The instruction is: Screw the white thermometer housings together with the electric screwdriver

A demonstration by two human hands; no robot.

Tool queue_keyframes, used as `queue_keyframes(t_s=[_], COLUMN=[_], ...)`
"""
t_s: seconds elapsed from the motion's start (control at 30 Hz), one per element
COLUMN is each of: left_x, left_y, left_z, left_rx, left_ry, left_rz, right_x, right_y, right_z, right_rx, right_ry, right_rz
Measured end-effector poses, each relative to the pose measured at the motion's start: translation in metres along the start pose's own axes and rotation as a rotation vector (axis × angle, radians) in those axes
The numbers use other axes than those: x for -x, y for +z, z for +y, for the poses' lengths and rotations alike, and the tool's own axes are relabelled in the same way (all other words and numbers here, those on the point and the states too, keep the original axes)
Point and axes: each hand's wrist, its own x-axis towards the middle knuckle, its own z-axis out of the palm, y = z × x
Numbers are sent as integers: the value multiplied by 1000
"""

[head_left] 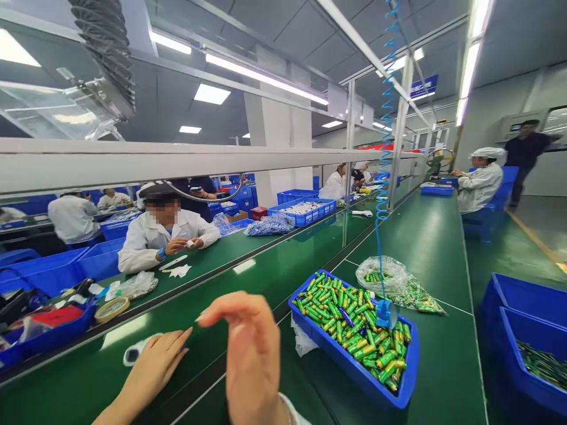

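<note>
My left hand [153, 361] is low over the green conveyor belt, fingers stretched forward and together, with no thing visible in them. Partly hidden behind it lies a white device with a dark oval end [132, 354]; whether the hand touches it I cannot tell. My right hand [251, 348] is raised beside it, its palm in sight and its fingers bent over toward the left; nothing shows in it. To its right stands a blue bin [349, 372] full of green and gold batteries [341, 313], a few blue ones among them.
A clear plastic bag [385, 273] of batteries lies behind the bin. A blue coiled hose [380, 236] hangs down to a blue fitting [386, 313] over the batteries. Across the belt a co-worker [166, 236] handles a small white part. Blue crates [509, 348] stand at the right.
</note>
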Motion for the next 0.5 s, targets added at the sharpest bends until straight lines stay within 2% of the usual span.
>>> queue_keyframes(t_s=[0.07,0.13,0.17,0.27,0.33,0.4,0.5], left_x=[3,8,12,25,30,25,-7], left_y=[-11,-21,-25,-38,-52,-67,-81], left_z=[14,23,26,36,52,81,150], left_rx=[121,156,169,194,215,243,273], left_ry=[18,-54,-97,-210,-253,-274,-285], left_rz=[-139,-230,-271,-340,-342,-321,-273], right_x=[-11,-20,-24,-25,-20,-13,-8], right_y=[-7,-19,-27,-46,-52,-54,-51], right_z=[-18,-30,-33,-37,-40,-42,-40], right_rx=[38,28,7,-28,-50,-65,-106], right_ry=[-84,-198,-220,-138,-140,-163,-189], right_rz=[102,253,283,331,367,365,330])
